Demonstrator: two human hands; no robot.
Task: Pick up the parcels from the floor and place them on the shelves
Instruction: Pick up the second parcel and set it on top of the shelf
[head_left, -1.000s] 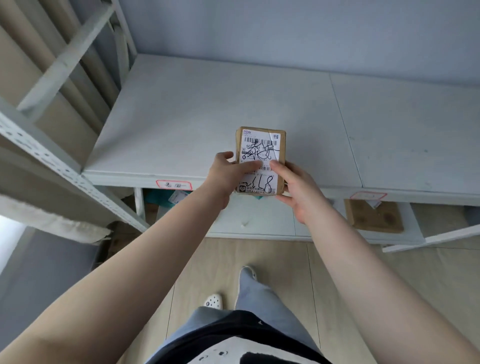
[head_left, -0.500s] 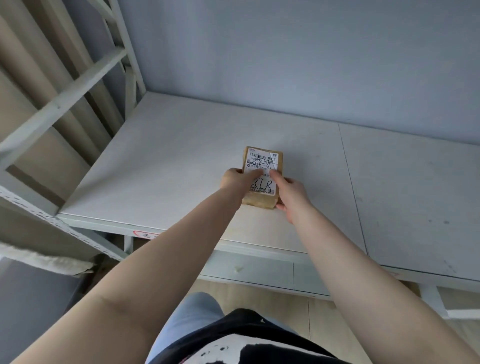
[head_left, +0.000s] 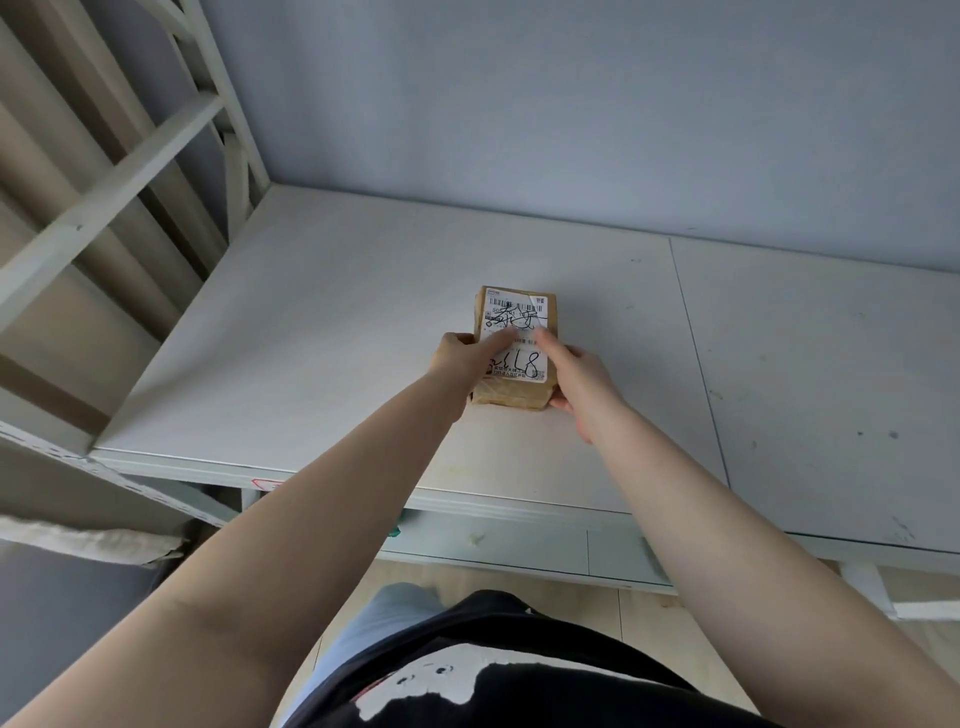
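Brown parcel (head_left: 514, 348) w/ white shipping label (head_left: 515, 338) on top lies flat on the white shelf (head_left: 322, 332), roughly mid-depth, nearer the shelf's left board than the right one, well away from the back edge & wall, closer to the front edge. Label faces up: barcode at its far end, black handwritten marks & "8" nearer the person.

Left hand (head_left: 460, 358) grips the parcel's left side, thumb curled over onto the label, other fingers hidden behind/under the edge. Right hand (head_left: 579, 371) holds the right side, thumb laid over the label top, fingers wrapped round the parcel's near-right corner. Both hands closed on it, thumbs nearly meeting mid-label. Can't tell if parcel's full weight is on the shelf or partly carried.

Seam (head_left: 696, 364) between shelf boards runs front-to-back, right of the right hand. Lower shelf (head_left: 519, 545) shows under the front edge, wood floor (head_left: 571, 608) below that. Shelf frame upright (head_left: 228, 104) at the back-left corner. Grey wall (head_left: 571, 104) behind
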